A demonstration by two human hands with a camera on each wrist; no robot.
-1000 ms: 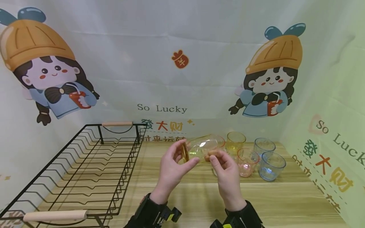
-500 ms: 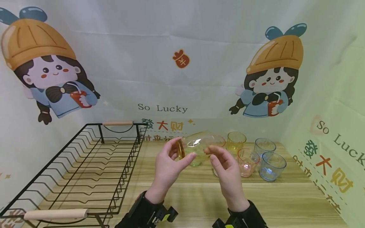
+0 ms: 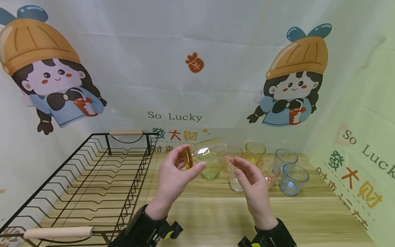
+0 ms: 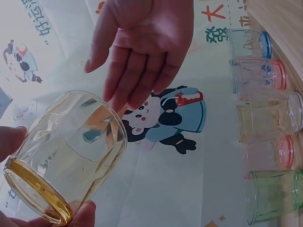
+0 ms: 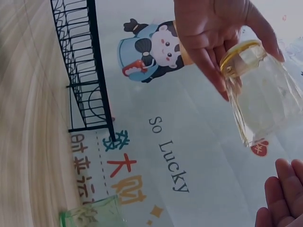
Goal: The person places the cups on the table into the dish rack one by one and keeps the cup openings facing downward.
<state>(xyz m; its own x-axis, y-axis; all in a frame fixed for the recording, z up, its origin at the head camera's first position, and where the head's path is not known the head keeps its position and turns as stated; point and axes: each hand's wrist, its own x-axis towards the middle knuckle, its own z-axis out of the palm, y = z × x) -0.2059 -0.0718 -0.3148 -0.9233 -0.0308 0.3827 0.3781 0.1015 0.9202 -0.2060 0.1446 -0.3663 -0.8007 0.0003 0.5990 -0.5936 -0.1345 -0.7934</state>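
Note:
A clear yellow-tinted glass (image 3: 206, 154) is held on its side in the air, its thick amber base toward the left. The left hand (image 3: 177, 176) grips it by that base, thumb on the near side; the left wrist view shows the glass (image 4: 71, 142) between thumb and fingers. Beside the glass's rim is the right hand (image 3: 254, 188), fingers loosely bent. In the left wrist view the right hand's fingertips come near the rim, while the right wrist view shows a gap between the glass (image 5: 265, 99) and the right hand (image 5: 284, 198).
A black wire rack (image 3: 83, 181) with wooden handles stands at the left. Behind and right of the hands are a green glass (image 3: 210, 173), a clear glass (image 3: 236, 183), a yellow glass (image 3: 255, 152), red-rimmed glasses (image 3: 268, 171) and two blue glasses (image 3: 294, 180) on the wooden table (image 3: 213, 219).
The left hand has moved left and slightly up with the glass. The right hand has let go of the rim end and shifted a little to the right, its fingers loosening.

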